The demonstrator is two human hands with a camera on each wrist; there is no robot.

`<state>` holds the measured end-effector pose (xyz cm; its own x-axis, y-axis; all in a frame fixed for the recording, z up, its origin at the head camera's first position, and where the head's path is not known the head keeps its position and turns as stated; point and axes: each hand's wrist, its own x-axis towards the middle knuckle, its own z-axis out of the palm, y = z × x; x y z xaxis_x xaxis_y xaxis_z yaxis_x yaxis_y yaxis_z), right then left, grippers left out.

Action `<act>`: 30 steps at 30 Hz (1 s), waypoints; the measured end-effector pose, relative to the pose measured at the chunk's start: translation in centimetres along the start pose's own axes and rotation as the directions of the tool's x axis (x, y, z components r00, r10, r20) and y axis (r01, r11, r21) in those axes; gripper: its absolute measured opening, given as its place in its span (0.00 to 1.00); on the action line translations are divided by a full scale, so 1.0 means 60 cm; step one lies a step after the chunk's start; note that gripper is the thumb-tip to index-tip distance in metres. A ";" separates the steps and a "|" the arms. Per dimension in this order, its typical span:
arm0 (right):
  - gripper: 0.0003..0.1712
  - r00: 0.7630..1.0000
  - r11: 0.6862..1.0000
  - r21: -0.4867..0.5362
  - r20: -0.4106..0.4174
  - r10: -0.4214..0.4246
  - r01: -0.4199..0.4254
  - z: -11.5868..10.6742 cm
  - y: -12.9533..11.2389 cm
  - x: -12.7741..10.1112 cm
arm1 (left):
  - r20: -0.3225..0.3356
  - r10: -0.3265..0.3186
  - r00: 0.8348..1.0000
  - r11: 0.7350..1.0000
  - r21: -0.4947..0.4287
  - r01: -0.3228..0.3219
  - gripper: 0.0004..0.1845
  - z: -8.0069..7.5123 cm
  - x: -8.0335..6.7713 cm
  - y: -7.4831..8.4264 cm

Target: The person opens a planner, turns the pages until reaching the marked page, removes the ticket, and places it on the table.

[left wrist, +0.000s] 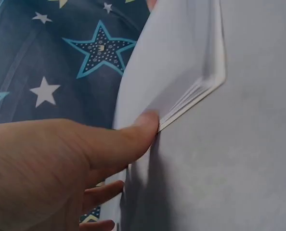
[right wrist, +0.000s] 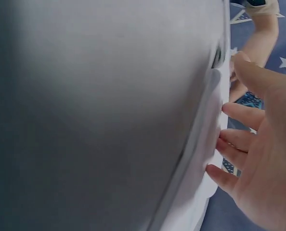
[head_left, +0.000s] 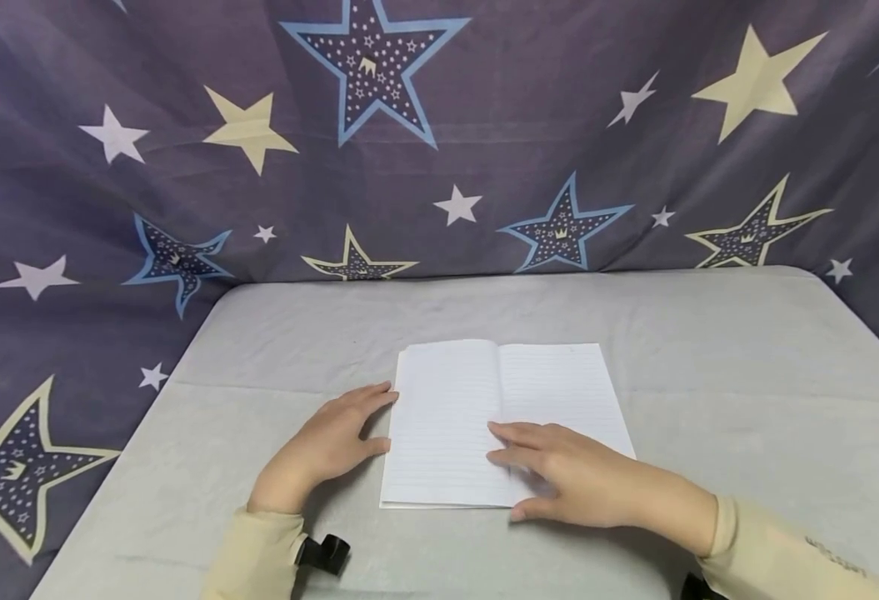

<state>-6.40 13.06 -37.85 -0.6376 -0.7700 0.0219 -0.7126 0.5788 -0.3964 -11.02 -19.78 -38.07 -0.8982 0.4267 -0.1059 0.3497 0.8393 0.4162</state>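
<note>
- Head view: notebook [head_left: 476, 400], ruled, spread wide on the grey table [head_left: 754, 467], between both hands; upright star-patterned cloth [head_left: 529, 108] behind.
- Head view: left hand [head_left: 334, 437] at the outer edge of the left page [head_left: 439, 417], fingers and thumb extended and relaxed, fingertips touching the edge; nothing clenched.
- Head view: right hand [head_left: 574, 475] over the lower right page [head_left: 559, 383], fingers loose, fingertips near the centre fold, thumb by the bottom edge; nothing grasped. Part of the page hidden beneath.
- Left wrist view: left thumb [left wrist: 138, 132] against the notebook's edge, other fingers beyond; several sheets [left wrist: 186, 101] slightly fanned at the near corner. No clear pinch.
- Left wrist view, risk: probably several sheets catching together, or a bent corner; cause, the fanned layers beside the thumb.
- Right wrist view: right fingertips [right wrist: 221, 175] touching the paper, thumb apart from the fingers; contact of thumb with table impossible to tell. Left forearm [right wrist: 261, 41] in the background.
- Right wrist view, risk: possible crease or smeared fold from a sideways drag of the fingertips; possible slide of the notebook from uneven pressure; possible lifting of pages at the fold from pressure released too early.
</note>
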 end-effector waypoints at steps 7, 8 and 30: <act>0.39 1.000 1.000 -0.022 0.013 -0.021 0.021 0.010 0.001 -0.002 | -0.086 -0.045 0.995 0.999 0.010 0.046 0.22 -0.007 -0.002 0.007; 0.39 1.000 0.999 -0.028 0.010 -0.024 0.025 0.010 0.001 -0.002 | -0.097 -0.039 0.994 0.999 0.007 0.040 0.22 -0.006 -0.002 0.010; 0.33 0.991 0.992 -0.083 -0.103 0.086 -0.095 -0.024 0.073 -0.091 | 0.068 0.127 0.990 0.992 -0.019 -0.126 0.40 0.020 0.008 0.037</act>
<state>-6.47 20.20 -38.40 -0.7233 -0.6857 0.0818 -0.6707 0.6693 -0.3195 -10.34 -17.32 -38.28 -0.8260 0.5522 -0.1134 0.4552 0.7721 0.4435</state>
